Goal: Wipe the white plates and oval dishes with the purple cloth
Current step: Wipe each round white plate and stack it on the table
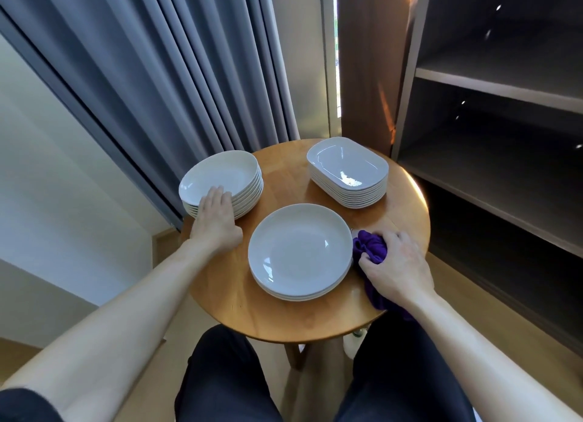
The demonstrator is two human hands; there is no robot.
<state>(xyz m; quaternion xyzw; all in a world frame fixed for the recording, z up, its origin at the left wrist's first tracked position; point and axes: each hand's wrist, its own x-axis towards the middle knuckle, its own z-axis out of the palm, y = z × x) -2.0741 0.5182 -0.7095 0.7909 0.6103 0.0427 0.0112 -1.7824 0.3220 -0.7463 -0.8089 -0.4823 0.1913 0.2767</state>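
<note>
A tall stack of round white plates (220, 175) stands at the table's left edge. My left hand (217, 223) rests on the near rim of its top plate, fingers laid over the edge. A low stack of round white plates (299, 251) sits in the middle near me. At the back right is a stack of white oval dishes (347, 166). My right hand (397, 267) grips the bunched purple cloth (370, 245) on the table just right of the low stack; part of the cloth trails under my wrist.
The small round wooden table (284, 317) stands between my knees. Grey curtains (176, 74) hang behind the left stack. A dark shelf unit (498, 137) with open shelves stands close on the right.
</note>
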